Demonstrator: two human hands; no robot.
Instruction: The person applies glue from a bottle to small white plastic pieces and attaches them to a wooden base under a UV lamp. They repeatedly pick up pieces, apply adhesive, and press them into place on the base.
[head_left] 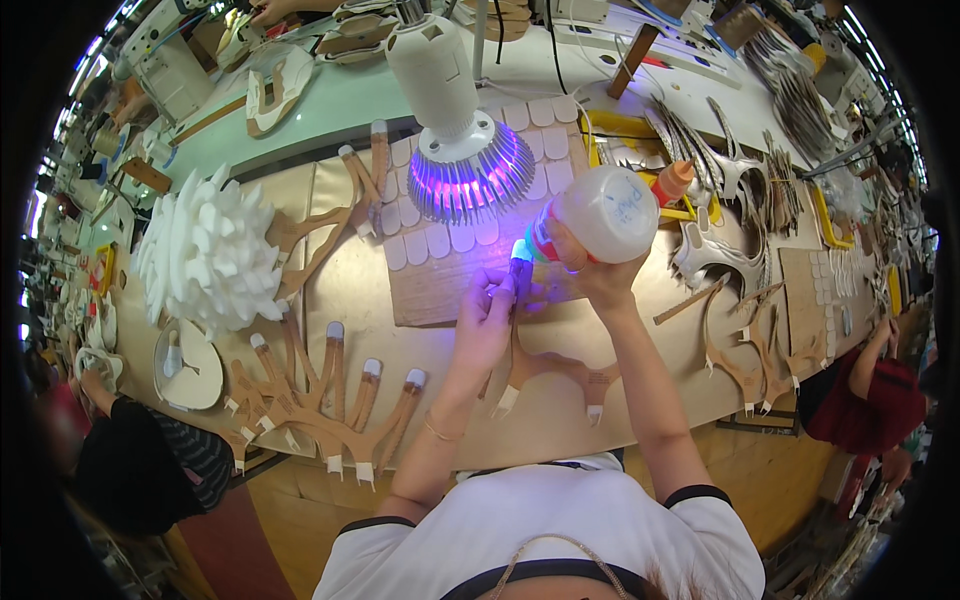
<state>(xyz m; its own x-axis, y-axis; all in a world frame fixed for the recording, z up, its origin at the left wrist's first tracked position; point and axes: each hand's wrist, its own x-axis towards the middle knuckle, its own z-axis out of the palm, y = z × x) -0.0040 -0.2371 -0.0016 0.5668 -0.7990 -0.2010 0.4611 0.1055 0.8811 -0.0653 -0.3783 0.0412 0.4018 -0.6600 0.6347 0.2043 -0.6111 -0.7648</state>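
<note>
Holding a tan strap piece (553,368) in our left hand (485,312), fingers pinched near its strap end over the wooden board (425,305); wide part points back at us across the gold tabletop (520,438). Our right hand (603,276) is wrapped around a whitish bottle (612,215), tipped, far end beside the strap tip; can't tell if they touch. Finned lamp (470,170) glows purple just beyond. We've got rounded white tabs (437,240) in rows on the board.

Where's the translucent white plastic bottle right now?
Head view, right of centre: the bottle is in the person's right hand, right of the silver-finned white lamp.
</note>
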